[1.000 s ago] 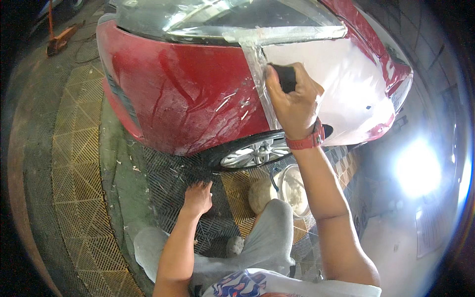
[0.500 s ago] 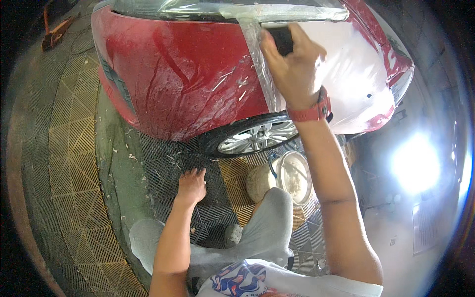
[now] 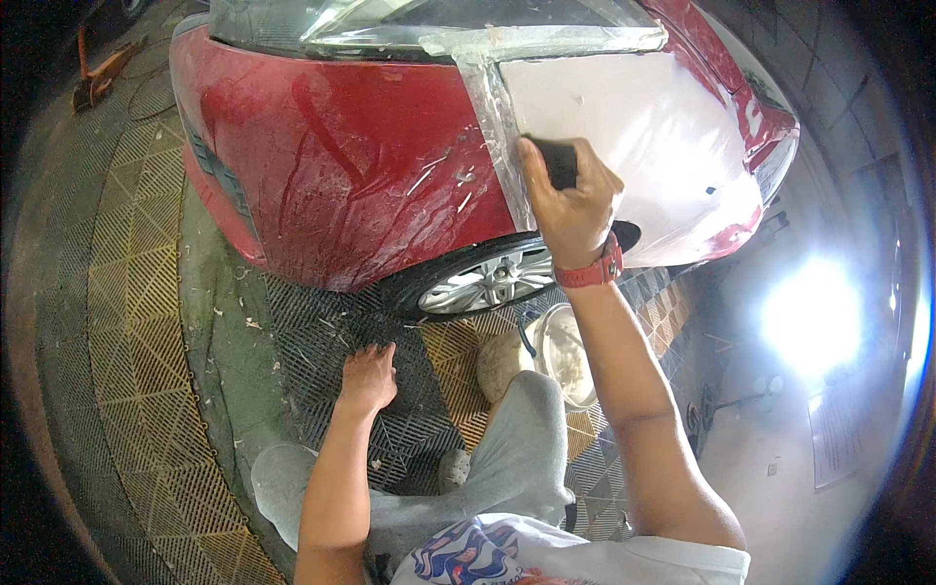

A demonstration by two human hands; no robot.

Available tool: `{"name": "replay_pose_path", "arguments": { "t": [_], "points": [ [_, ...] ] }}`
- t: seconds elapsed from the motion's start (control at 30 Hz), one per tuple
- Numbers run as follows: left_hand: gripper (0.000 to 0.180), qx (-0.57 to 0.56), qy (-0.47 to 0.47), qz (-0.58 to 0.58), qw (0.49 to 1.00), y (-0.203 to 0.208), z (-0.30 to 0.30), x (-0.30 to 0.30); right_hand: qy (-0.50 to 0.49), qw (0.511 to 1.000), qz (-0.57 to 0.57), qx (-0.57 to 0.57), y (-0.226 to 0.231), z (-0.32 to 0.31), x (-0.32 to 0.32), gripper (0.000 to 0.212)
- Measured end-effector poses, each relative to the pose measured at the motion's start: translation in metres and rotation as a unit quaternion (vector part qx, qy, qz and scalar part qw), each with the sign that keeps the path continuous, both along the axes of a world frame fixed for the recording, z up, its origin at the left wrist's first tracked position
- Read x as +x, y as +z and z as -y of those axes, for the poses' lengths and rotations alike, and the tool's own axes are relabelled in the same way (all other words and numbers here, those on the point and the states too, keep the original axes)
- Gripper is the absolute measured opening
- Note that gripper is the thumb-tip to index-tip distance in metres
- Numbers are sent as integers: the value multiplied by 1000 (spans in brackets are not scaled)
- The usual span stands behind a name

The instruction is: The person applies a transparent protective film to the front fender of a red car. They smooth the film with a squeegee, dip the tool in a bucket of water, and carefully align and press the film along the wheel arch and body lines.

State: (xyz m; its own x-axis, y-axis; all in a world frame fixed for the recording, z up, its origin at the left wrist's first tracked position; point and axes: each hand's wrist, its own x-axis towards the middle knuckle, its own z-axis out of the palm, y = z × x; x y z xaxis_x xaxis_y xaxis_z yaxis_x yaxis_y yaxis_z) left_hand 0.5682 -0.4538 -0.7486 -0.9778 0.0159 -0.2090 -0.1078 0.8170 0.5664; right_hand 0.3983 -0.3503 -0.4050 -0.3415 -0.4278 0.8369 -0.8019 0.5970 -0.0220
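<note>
My right hand point(image 3: 577, 210), with a red watch at the wrist, grips a black sanding block point(image 3: 560, 163) between thumb and fingers. The block is at the white panel point(image 3: 639, 127) of a car, just right of a strip of masking tape point(image 3: 490, 112). To the left of the tape, the red panel point(image 3: 380, 156) is streaked with whitish residue. My left hand point(image 3: 369, 378) hangs over the dark floor grating, fingers loosely bent and holding nothing visible.
Below the panels is a car wheel point(image 3: 487, 283) with silver spokes. A whitish bucket point(image 3: 570, 356) stands beside my knee. Plastic film point(image 3: 380, 21) covers the window. An orange tool point(image 3: 102, 83) lies at the far left. A bright lamp point(image 3: 811, 317) glares on the right.
My right hand has moved down the white panel with the sanding block, from near the window edge to above the wheel. My left hand stays low over the grating.
</note>
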Motion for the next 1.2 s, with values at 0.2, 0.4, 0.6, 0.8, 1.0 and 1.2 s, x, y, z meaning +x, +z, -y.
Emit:
{"name": "replay_pose_path", "arguments": {
  "t": [0.2, 0.4, 0.6, 0.8, 1.0, 1.2],
  "points": [
    [50, -7, 0, 8, 1000, 8, -2, -3, 29, 998, -57, -6, -13, -1, -8, 15],
    [50, -17, -20, -32, 999, -9, -18, -5, 33, 997, -70, -13, -8, 9, -6, 15],
    [51, -12, 21, -21, 999, -9, -8, -1, 32, 999, -37, -7, 11, 29, -3, 16],
    [53, -7, -8, 1, 1000, -1, -12, -2, 23, 999, -30, -24, -9, -10, -9, 16],
    [52, -11, -4, 4, 1000, 0, -11, -3, 69, 995, -56, 37, 31, 35, -13, 19],
    [54, -4, -26, 56, 998, 14, -19, -9, -13, 998, 45, 33, -21, -63, -5, 21]
  ]
}}
